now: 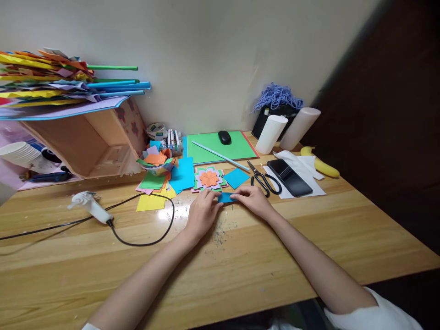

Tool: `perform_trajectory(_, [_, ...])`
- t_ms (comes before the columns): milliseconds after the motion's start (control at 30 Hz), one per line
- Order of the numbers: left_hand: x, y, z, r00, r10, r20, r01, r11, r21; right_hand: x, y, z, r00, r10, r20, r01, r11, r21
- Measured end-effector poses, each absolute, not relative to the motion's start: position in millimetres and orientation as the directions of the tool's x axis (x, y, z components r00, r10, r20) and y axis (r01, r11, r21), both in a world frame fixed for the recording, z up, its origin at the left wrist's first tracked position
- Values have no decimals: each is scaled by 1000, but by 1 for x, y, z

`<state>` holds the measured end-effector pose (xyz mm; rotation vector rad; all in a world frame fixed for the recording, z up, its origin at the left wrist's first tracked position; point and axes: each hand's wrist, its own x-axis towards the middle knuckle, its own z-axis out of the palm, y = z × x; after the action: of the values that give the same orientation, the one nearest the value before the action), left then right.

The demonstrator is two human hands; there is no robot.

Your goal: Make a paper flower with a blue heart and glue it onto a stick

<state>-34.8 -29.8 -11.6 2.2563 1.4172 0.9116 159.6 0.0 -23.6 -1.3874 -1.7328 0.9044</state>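
As hands (202,211) (254,200) pinch blue paper (226,198), long axis sideways

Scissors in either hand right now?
No, the left hand and right hand hold blue paper; the scissors lie on the table.

I can't read any text, brand or number from here; the marks on the tape roll (157,134) are too small.

Matt paper (226,198), smooth, glossy wooden tabletop (247,266)
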Motion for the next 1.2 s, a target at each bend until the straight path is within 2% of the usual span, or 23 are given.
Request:
perform_trajectory(233, [-34, -29, -20, 250, 900, 358, 591, -434, 680, 158, -3, -26, -236, 922, 308, 545, 388, -743])
perform_trajectory(333, [-34, -31, -19, 234, 882, 409, 591, -463, 661, 154, -4, -27, -257, 902, 346, 549, 431, -716])
perform_trajectory(433, [-35, -33, -16, 292, 850, 438, 601, -519, 607, 153, -5, -25, -305, 879, 367, 541, 477, -693])
perform_trajectory(533, [-35, -33, -16, 360, 803, 475, 637, -583, 504, 156, -6, -22, -371, 853, 368, 519, 519, -680])
perform_trajectory(600, [-34, -34, -17, 400, 741, 540, 674, -636, 375, 159, -7, -20, -439, 807, 396, 499, 585, -639])
perform_trajectory(667, [-32, -36, -19, 466, 657, 592, 699, -684, 210, 162, -8, -18, -523, 719, 457, 475, 692, -544])
perform_trajectory(733, [-29, -39, -20, 573, 586, 574, 681, -729, 65, 166, -9, -17, -589, 620, 519, 443, 784, -434])
perform_trajectory(800, [-26, -42, -19, 648, 563, 514, 656, -754, -1, 169, -10, -18, -616, 559, 555, 418, 829, -371])
perform_trajectory(900, [-26, -44, -16, 643, 617, 454, 673, -738, 50, 176, -10, -20, -640, 541, 546, 416, 841, -345])
perform_trajectory(1033, [-26, -48, -10, 609, 692, 387, 689, -704, 175, 181, -10, -16, -666, 575, 474, 399, 812, -425])
perform_trajectory(1133, [-24, -55, -6, 639, 695, 331, 674, -713, 194, 182, -11, -9, -739, 526, 421, 309, 820, -481])
perform_trajectory(1200, [-23, -59, -5, 640, 710, 292, 685, -700, 200, 183, -13, -6, -777, 504, 376, 306, 825, -475])
